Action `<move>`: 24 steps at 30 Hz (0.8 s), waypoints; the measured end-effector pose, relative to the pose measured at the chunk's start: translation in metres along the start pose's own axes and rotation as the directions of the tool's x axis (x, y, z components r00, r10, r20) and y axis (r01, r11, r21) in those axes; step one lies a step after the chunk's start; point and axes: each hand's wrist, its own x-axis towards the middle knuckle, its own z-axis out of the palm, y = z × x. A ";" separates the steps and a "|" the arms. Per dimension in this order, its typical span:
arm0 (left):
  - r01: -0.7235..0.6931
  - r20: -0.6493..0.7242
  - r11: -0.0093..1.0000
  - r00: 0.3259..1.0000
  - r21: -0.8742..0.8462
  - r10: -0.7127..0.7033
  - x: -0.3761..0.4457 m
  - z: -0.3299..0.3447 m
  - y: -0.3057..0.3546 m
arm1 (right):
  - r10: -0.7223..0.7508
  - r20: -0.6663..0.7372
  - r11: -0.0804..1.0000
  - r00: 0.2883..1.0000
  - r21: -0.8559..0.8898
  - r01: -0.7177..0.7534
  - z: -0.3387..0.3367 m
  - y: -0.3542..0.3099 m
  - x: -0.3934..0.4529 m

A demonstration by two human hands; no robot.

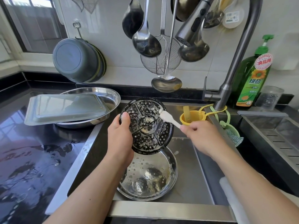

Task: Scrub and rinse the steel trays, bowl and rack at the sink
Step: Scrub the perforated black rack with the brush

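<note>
Head view: left hand point(119, 135) grips round perforated soapy steel rack point(146, 125), tilted above round steel bowl point(148, 175) in sink point(202, 180); right hand point(200, 136) fingers curled, pinching white brush point(169, 118) against rack.

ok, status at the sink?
Left hand grips soapy perforated rack, tilted over bowl in sink. Right hand holds white brush, bristles on rack. Faucet off. Nothing blocking.

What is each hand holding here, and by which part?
Left hand grips the perforated rack by its left rim; right hand pinches the white brush by its handle end.
</note>
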 end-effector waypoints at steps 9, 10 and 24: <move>-0.002 -0.038 0.999 0.999 0.035 0.003 0.005 -0.004 -0.003 | 0.025 0.032 0.995 0.999 -0.102 -0.021 -0.003 0.004 0.003; -0.003 -0.049 0.999 0.999 0.038 0.005 0.006 -0.005 -0.003 | 0.044 0.126 0.992 0.991 -0.124 -0.028 -0.002 0.005 0.000; -0.046 -0.131 0.998 0.990 0.030 0.050 0.012 -0.007 -0.005 | 0.111 0.221 0.986 0.969 -0.150 -0.079 0.006 0.003 -0.007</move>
